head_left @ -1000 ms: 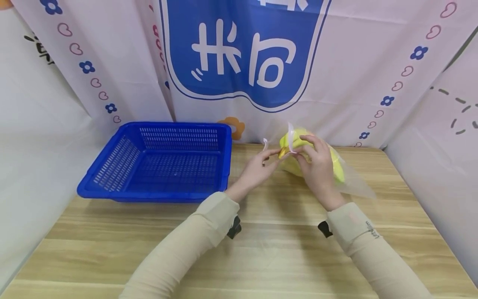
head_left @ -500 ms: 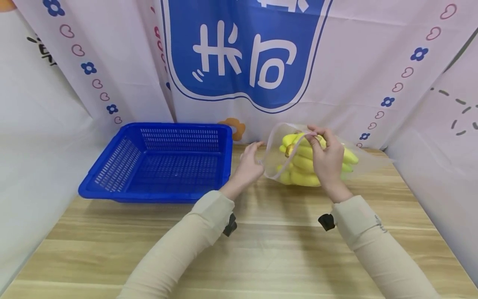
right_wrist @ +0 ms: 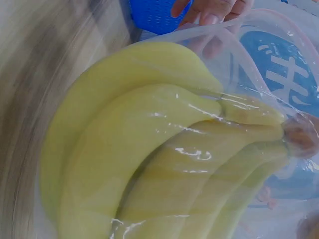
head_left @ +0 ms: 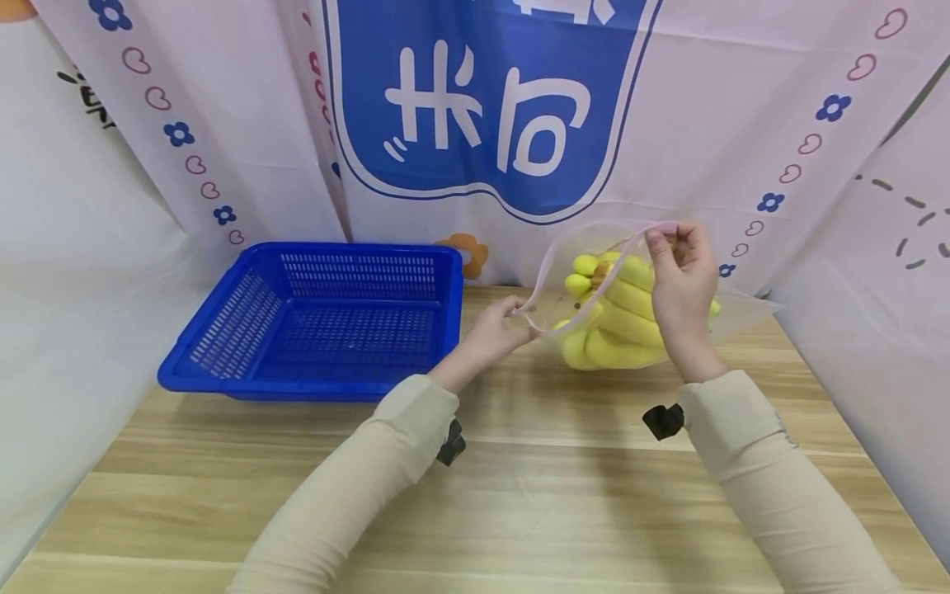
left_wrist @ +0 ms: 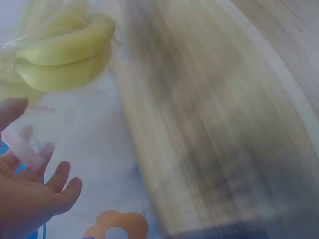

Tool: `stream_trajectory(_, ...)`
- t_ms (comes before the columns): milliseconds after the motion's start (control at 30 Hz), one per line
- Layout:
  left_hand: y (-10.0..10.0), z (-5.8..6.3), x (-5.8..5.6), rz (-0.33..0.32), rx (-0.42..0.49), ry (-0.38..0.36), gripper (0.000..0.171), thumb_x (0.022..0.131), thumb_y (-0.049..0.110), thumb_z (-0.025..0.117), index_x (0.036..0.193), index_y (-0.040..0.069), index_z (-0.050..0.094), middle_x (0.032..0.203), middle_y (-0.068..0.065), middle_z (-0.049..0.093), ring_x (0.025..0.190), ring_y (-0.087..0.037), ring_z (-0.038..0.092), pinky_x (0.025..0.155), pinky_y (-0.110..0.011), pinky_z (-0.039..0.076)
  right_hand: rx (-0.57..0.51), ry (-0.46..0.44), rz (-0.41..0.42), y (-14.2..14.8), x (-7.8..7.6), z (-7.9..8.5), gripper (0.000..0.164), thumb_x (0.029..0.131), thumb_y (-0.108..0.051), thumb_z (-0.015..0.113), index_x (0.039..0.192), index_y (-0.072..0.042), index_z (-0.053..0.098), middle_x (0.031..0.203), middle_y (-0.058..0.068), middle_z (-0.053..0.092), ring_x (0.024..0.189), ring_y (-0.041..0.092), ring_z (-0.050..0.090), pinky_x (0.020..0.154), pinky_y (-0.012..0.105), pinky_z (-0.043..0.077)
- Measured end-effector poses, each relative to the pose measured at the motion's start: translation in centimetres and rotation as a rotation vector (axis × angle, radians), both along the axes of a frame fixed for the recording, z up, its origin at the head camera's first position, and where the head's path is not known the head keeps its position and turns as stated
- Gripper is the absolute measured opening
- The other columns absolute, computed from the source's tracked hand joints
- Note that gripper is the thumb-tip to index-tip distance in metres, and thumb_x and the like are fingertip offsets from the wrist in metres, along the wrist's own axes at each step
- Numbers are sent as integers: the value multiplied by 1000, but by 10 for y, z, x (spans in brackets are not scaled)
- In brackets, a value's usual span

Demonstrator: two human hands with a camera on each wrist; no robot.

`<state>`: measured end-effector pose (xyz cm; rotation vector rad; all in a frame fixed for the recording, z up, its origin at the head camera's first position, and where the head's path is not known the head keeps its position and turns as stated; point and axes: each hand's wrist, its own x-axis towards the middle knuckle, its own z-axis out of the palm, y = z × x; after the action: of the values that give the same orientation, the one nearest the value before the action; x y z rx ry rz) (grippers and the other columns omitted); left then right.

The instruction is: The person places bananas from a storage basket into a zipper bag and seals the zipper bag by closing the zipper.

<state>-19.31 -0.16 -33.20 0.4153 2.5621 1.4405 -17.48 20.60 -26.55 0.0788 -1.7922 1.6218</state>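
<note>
A clear plastic bag with a pale pink rim lies on its side at the back right, its mouth gaping to the left. Inside is a bunch of yellow bananas, brown stem end toward the mouth; in the right wrist view the bananas show large through the film. My right hand pinches the upper rim between thumb and fingers, lifting it. At the left corner of the mouth my left hand holds the rim; in the left wrist view a pink strip of rim crosses between its fingers.
A blue plastic basket with slotted walls stands to the left on the wooden table. Behind the table hangs a printed white cloth, close beyond the bag; more white cloth borders both sides.
My right hand has moved right and up, pulling the rim so the mouth gapes wider and the bananas show more. My left hand went left off the mouth, then came back to its corner.
</note>
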Motion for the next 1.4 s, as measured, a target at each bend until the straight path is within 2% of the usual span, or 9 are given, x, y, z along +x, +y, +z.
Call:
stream_trajectory(100,-2,4,-1,40,39,34,29,88,21,67,115,9,65,127,-11,63,119,-28,57,97,-44,48,-75,-2,21,3,-1,6,11,93,-14,59,88,-22,54,85,-11,62,84,5,58,84,17,46)
stream_trajectory(200,-5,9,-1,82,75,72,25,90,26,66,108,9,67,106,-8,69,94,-21,61,78,-31,51,-166,-8,49,7,-2,11,8,93,-13,59,90,-18,54,87,-7,63,88,6,58,88,16,46)
stream_trajectory(300,-6,14,-1,120,112,128,22,90,26,67,98,6,67,80,-2,60,70,-15,50,61,-22,40,-292,-12,87,11,-4,17,6,92,-11,59,91,-12,53,88,-3,64,89,8,60,89,15,48)
stream_trajectory(433,-8,24,-2,200,200,166,20,88,23,68,86,4,63,69,4,44,63,-11,38,56,-20,30,-462,4,120,19,-8,22,5,92,-5,57,89,-7,53,83,1,66,82,10,62,80,16,52)
stream_trajectory(567,-11,33,-5,268,266,191,21,88,21,68,85,2,62,70,4,44,66,-11,40,58,-20,32,-580,33,141,26,-13,23,5,92,-4,55,87,-5,53,76,2,65,72,10,62,71,16,53)
stream_trajectory(833,-14,45,-7,329,337,236,22,88,21,69,90,-1,63,92,-5,57,84,-12,51,71,-16,42,-629,-31,129,40,-15,18,10,93,-11,55,85,-6,57,81,3,63,75,11,66,78,16,54)
stream_trajectory(967,-14,48,-8,354,369,256,24,88,20,69,94,-2,66,100,-10,61,88,-14,56,76,-16,45,-679,-72,135,45,-17,13,13,93,-11,56,82,-5,58,77,2,60,68,10,58,67,17,51)
stream_trajectory(1200,-14,56,-9,382,405,196,26,89,22,67,100,-1,68,103,-12,66,88,-13,57,76,-19,47,-807,-226,232,51,-17,6,15,94,-16,56,82,-7,57,72,0,63,70,12,58,71,21,47)
stream_trajectory(1400,-13,58,-11,394,495,114,28,89,24,67,103,-1,69,99,-8,66,85,-7,53,76,-18,45,-932,-273,381,60,-16,-6,15,96,-11,53,82,-5,53,75,3,60,78,14,53,75,24,41)
